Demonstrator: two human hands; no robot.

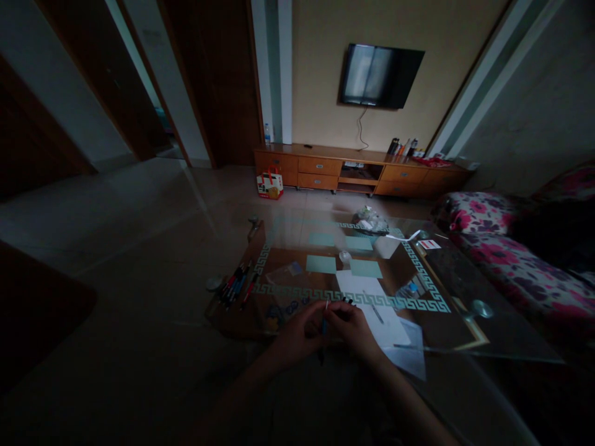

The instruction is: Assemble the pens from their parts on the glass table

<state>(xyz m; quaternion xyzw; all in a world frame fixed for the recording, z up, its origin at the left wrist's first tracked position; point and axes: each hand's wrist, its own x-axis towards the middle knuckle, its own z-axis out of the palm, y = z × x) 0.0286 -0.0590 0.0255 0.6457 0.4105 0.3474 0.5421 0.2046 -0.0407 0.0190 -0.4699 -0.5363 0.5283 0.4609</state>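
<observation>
Both hands are held together over the near edge of the glass table (297, 223). My left hand (300, 331) is closed on a dark blue pen (324, 328), which hangs down between the hands. My right hand (348, 322) pinches at the pen's upper end, where a small pale part shows between the fingertips; it is too small to name. Several pens (237, 286) lie in a group at the table's left. White paper (383, 322) with a pen (377, 314) on it lies just right of my right hand.
A plastic bag (370, 220) stands at the table's far side. A clear bottle (409, 289) is seen at right. Beyond are a wooden cabinet (320, 166), a carton bag (269, 186) and a floral sofa (506, 254).
</observation>
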